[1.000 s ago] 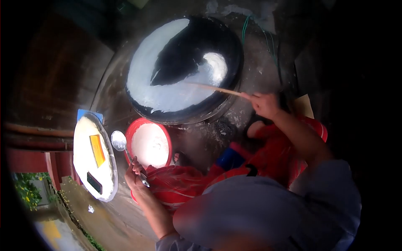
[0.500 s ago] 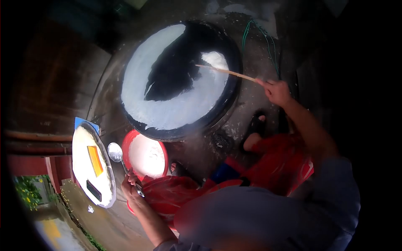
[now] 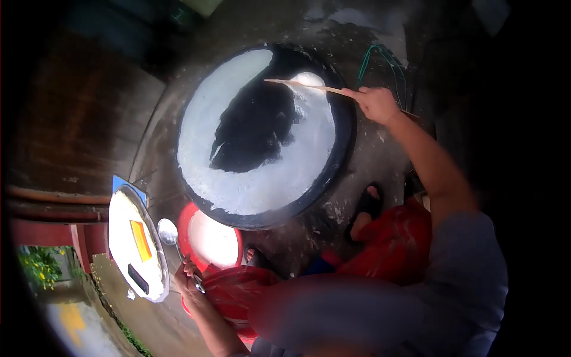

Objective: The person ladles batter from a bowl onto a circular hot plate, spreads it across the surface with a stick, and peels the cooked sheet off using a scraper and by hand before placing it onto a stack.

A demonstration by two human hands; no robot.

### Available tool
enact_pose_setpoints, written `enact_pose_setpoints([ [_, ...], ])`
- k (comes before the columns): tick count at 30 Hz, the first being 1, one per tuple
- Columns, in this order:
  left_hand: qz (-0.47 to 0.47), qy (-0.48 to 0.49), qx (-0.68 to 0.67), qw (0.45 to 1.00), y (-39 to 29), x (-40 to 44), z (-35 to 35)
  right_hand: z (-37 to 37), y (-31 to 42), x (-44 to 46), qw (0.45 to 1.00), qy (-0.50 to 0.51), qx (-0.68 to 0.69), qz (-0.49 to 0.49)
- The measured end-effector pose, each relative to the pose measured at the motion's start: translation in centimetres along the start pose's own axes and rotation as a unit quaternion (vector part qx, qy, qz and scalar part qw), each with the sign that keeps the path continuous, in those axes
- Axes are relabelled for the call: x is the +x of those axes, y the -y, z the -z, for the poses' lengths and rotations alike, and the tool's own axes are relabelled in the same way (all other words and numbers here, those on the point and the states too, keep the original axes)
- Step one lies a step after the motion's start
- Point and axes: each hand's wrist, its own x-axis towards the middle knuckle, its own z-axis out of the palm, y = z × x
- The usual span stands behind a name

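Observation:
A large round black griddle bears a white batter band, curved round a bare black middle. My right hand is closed on a long wooden stick, whose far part lies over the griddle beside a thicker white mound. At the lower left, my left hand grips the handle of a metal ladle. The ladle's bowl is next to a red basin with white batter in it, outside the rim.
Left of the basin stands a round white-covered tray with a yellow-orange object and a dark phone-like object on it. A blue item shows behind it. A green cord lies right of the griddle. Sandalled feet are below.
My right hand has moved up with the stick, and the batter band now reaches further up the griddle's right side. The view has shifted. My left hand still holds the ladle by the basin.

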Motion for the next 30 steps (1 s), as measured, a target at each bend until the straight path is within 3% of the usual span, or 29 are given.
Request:
enact_pose_setpoints([
  [2, -0.019, -0.024, 0.007, 0.999, 0.5, 0.1, -0.8, -0.6, 3.0, 3.3, 0.994, 0.009, 0.053, -0.096],
  [4, -0.038, -0.046, 0.012, 0.998, 0.8, 0.2, -1.7, -2.3, 2.8, 2.3, 0.937, 0.038, 0.311, -0.155],
  [6, -0.056, -0.091, 0.017, 0.994, 0.7, 0.3, -1.9, 1.3, 1.2, 0.1, 0.979, 0.088, 0.18, 0.024],
  [10, -0.079, -0.093, 0.049, 0.991, 1.4, 0.3, -2.7, -0.4, -5.2, 0.8, 0.996, 0.012, 0.086, 0.002],
  [11, -0.048, -0.053, 0.025, 0.997, 0.4, 0.7, -1.5, -1.1, -5.0, 2.7, 0.999, 0.011, 0.037, 0.032],
  [12, -0.049, -0.053, 0.025, 0.997, 0.5, 0.8, -1.7, -1.7, -3.5, 4.8, 0.999, 0.047, -0.017, -0.002],
  [14, -0.044, -0.061, -0.006, 0.997, 0.8, 1.1, -2.4, -3.3, -0.9, 7.7, 0.996, 0.033, 0.039, -0.069],
  [16, -0.048, -0.073, 0.005, 0.996, 1.2, 1.0, -2.9, -2.9, 0.2, 7.5, 0.956, 0.095, 0.243, -0.134],
  [17, -0.051, -0.081, 0.012, 0.995, 1.4, 1.1, -3.0, -2.5, -0.4, 5.9, 0.955, 0.073, 0.282, -0.062],
  [19, -0.057, -0.082, 0.024, 0.995, 1.2, 1.2, -2.8, 0.4, -2.8, 3.6, 0.979, 0.145, 0.123, -0.073],
  [22, -0.071, -0.082, 0.046, 0.993, 1.9, 1.1, -3.7, -1.7, -8.5, 2.6, 0.992, 0.07, 0.035, -0.094],
  [26, -0.045, -0.072, 0.012, 0.996, 2.7, 1.6, -5.6, -5.7, -3.9, 11.2, 0.998, 0.035, 0.006, -0.059],
  [27, -0.036, -0.063, 0.006, 0.997, 2.8, 1.7, -5.7, -6.4, -1.2, 13.5, 0.994, 0.072, -0.014, -0.082],
  [28, -0.038, -0.061, 0.007, 0.997, 2.7, 1.8, -5.6, -6.0, 1.2, 15.2, 0.988, 0.117, 0.035, -0.094],
  [30, -0.014, -0.047, 0.013, 0.999, 2.2, 2.0, -4.5, -5.8, 3.2, 15.7, 0.979, 0.114, 0.124, -0.117],
])
